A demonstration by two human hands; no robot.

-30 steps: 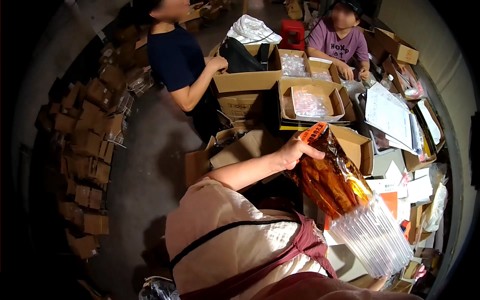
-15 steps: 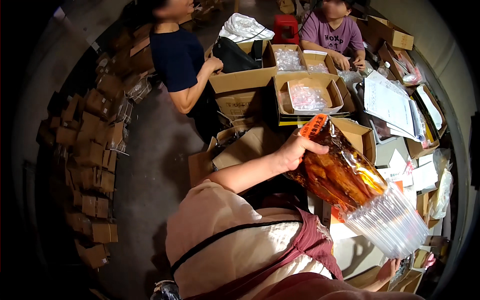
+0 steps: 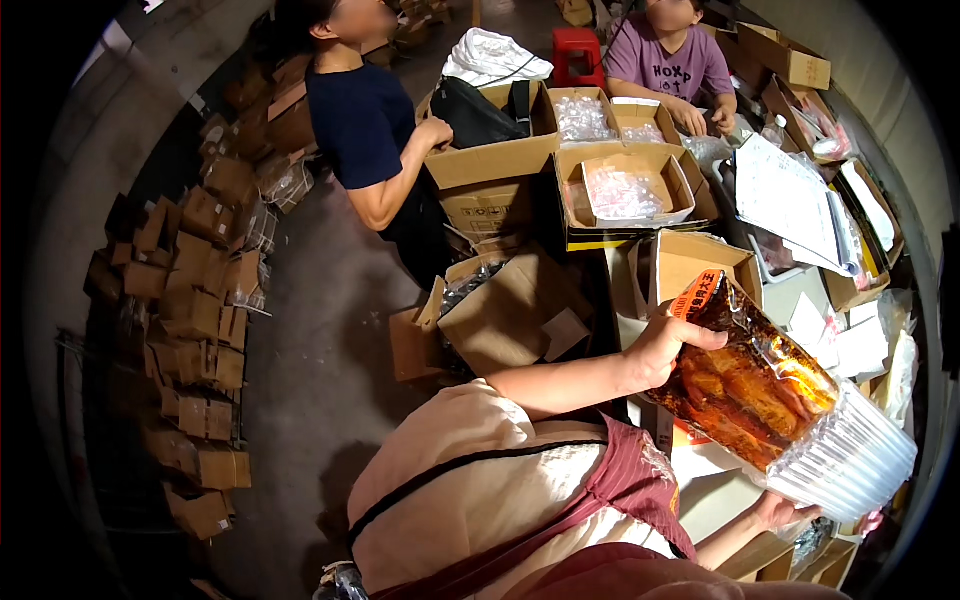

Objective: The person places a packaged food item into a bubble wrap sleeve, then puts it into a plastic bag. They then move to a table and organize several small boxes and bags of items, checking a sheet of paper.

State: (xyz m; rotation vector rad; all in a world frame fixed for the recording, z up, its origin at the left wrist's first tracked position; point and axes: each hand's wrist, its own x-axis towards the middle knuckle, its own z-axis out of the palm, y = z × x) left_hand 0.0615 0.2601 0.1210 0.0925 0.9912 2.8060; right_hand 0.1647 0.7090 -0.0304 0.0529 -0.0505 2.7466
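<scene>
My left hand (image 3: 672, 350) grips the top end of a glossy vacuum-sealed food packet (image 3: 755, 380), its thumb across the front. The packet holds amber-brown pieces in dark sauce and has an orange label (image 3: 700, 292) at its top. Its lower end sits inside a clear ribbed air-column bag (image 3: 850, 455). At the lower edge of that bag my right hand (image 3: 775, 512) holds on, its fingertips partly hidden behind the plastic. The packet is tilted, top end to the upper left, above a pale tabletop.
Ahead stand open cartons (image 3: 625, 190) with small clear packets. A carton with a black bag (image 3: 480, 112) is by a standing person (image 3: 360, 120); another person (image 3: 675, 70) sits at the far right. Papers (image 3: 790, 200) lie on the right; stacked boxes (image 3: 205, 310) line the left.
Both hands, the packet and the air-column bag have shifted right in view and slightly lower at the packet end. The right hand now shows more, close against the bag's lower edge.
</scene>
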